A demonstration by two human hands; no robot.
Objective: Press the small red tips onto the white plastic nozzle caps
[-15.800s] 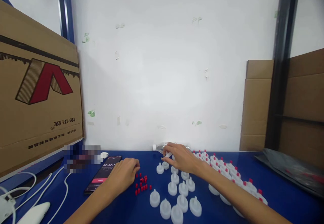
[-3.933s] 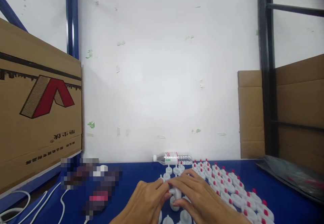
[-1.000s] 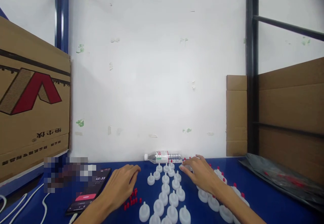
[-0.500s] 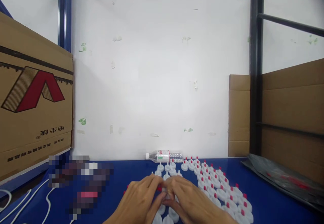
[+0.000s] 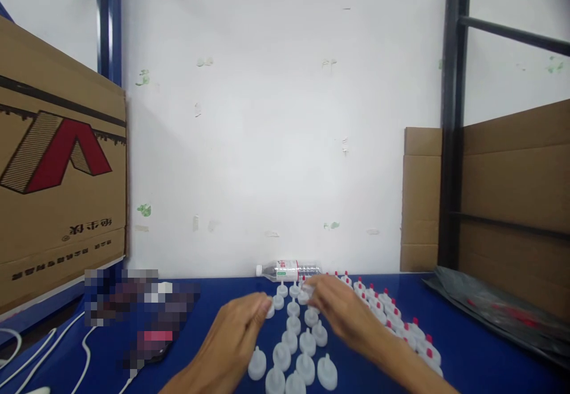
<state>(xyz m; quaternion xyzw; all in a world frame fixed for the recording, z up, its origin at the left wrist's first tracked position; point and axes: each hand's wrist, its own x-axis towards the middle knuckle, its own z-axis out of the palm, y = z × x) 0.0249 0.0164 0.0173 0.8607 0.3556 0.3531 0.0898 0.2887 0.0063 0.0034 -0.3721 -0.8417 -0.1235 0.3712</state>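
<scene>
My left hand [image 5: 234, 337] is over the left part of the blue table, fingers curled together with the thumb against them; whatever may be inside is hidden. My right hand [image 5: 341, 311] reaches across to the far rows, its fingertips pinched on a white nozzle cap that they largely cover. Between the hands stand several round white nozzle caps [image 5: 281, 356], spouts up and bare. To the right, partly behind my right forearm, is a group of similar caps with red tips [image 5: 406, 330].
A clear plastic bottle [image 5: 287, 270] lies along the white wall. Blurred-out objects and white cables [image 5: 86, 355] occupy the left side. A large cardboard box [image 5: 62, 204] stands at left, a dark plastic bag [image 5: 494, 311] and a black metal frame [image 5: 452, 145] at right.
My hands were together over the white caps, with a red tip between them. They have separated: the right moved up and right, the left slightly left, uncovering the middle rows.
</scene>
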